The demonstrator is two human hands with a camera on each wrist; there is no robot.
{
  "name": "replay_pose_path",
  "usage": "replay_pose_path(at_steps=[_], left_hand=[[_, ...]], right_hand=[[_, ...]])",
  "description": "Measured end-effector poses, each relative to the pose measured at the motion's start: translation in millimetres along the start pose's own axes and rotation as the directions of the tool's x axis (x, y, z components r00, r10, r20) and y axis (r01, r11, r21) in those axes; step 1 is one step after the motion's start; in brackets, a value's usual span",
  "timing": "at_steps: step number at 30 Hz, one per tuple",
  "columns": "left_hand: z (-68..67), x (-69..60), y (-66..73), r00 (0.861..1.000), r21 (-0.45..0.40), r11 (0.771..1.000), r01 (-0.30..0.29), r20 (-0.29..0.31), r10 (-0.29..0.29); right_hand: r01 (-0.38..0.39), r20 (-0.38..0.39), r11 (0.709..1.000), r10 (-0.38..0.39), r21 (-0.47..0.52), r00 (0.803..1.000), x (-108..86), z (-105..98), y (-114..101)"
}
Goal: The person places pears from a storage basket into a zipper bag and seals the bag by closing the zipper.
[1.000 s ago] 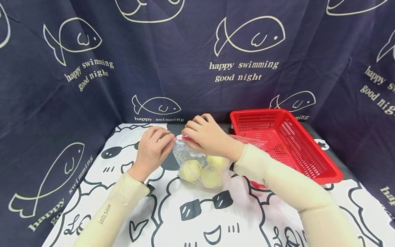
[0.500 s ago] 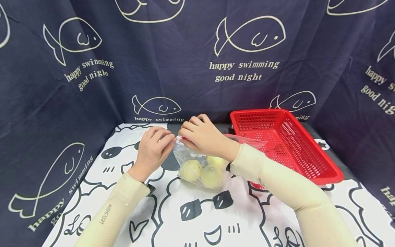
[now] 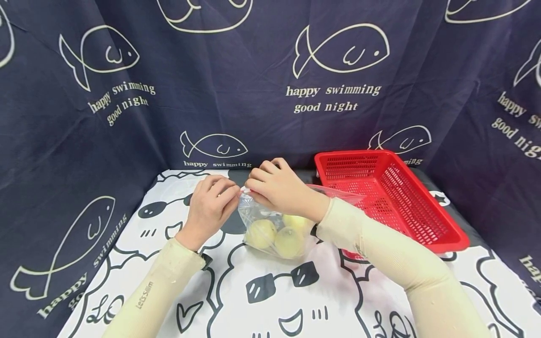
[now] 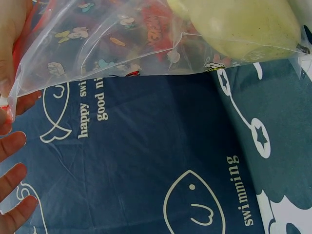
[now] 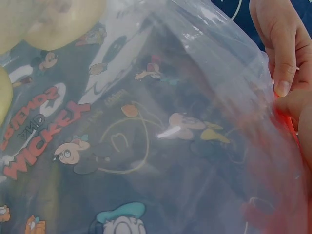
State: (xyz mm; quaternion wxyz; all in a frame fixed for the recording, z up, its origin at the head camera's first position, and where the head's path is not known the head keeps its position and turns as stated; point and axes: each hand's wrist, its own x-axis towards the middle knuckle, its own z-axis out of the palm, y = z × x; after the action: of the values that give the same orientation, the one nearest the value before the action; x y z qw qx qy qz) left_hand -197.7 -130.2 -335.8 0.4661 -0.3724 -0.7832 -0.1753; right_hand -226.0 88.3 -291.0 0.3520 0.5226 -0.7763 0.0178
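A clear zip bag (image 3: pixel 253 206), cartoon-printed with a red zip edge, stands on the cloth with several pale yellow-green round fruits (image 3: pixel 260 233) at its bottom. My left hand (image 3: pixel 211 209) pinches the left end of the red edge. Just beside it, my right hand (image 3: pixel 285 190) grips that same edge between thumb and fingers. In the left wrist view a fruit (image 4: pixel 243 27) bulges against the bag's film, while some of the left fingers (image 4: pixel 12 181) spread away from its corner. The right wrist view is mostly filled by printed film; a thumb (image 5: pixel 297 105) presses the red strip.
A red perforated basket (image 3: pixel 456 239) sits at the right rear, behind my right forearm, and the bag's far end overlaps its near side. Dark blue fish-print curtains (image 3: pixel 270 84) enclose the back and sides. A white cartoon cloth (image 3: pixel 329 291) covers the table.
My right hand has slid slightly left along the red edge, closer to the left hand. The left hand and the fruits have hardly moved.
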Motion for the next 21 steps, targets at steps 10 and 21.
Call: replay_pose_path(at_steps=[10,21], left_hand=[[2.3,-0.7,-0.7,1.0,-0.006,1.0,-0.003,-0.011,0.003],[1.5,-1.3,-2.6,1.0,-0.001,1.0,0.012,-0.023,-0.012]], right_hand=[[-0.02,0.023,0.999,0.02,0.03,1.0,-4.8,-2,3],[-0.017,0.016,0.998,0.017,0.053,1.0,-10.5,-6,6]])
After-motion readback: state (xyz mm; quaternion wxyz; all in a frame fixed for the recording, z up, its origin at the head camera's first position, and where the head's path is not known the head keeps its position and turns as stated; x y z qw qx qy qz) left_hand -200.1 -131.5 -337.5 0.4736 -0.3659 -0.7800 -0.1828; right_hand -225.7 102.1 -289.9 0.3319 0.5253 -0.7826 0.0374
